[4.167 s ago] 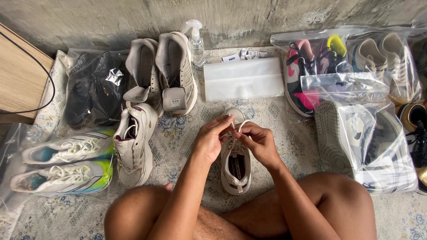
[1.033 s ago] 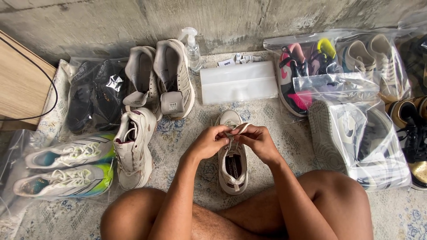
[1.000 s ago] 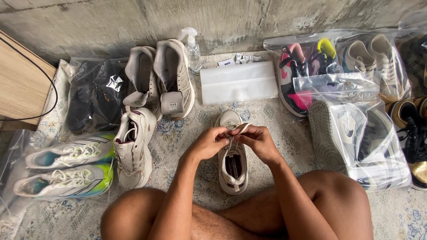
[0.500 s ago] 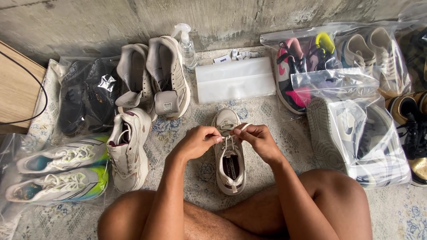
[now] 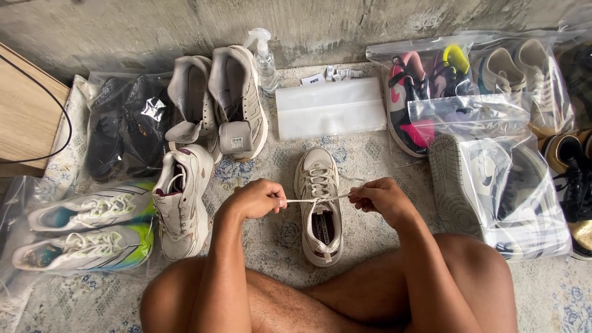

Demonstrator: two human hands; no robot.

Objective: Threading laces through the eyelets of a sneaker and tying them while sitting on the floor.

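A beige sneaker (image 5: 319,185) stands on the patterned rug in front of my crossed legs, toe pointing away. Its pale shoelace (image 5: 316,198) is stretched taut sideways across the tongue. My left hand (image 5: 259,198) pinches one end of the lace to the left of the shoe. My right hand (image 5: 381,197) pinches the other end to the right of it. Its mate, a matching beige sneaker (image 5: 180,200), lies to the left with loose laces.
Another beige pair (image 5: 221,102) and a spray bottle (image 5: 263,57) sit by the concrete wall. A white flat packet (image 5: 331,108) lies beyond the shoe. Bagged shoes fill the left (image 5: 83,231) and right (image 5: 499,191) sides. A wooden board (image 5: 24,114) with a black cable is far left.
My hands were together above the shoe working the lace; they have now moved apart sideways, pulling the lace tight across the shoe. The camera has drifted slightly.
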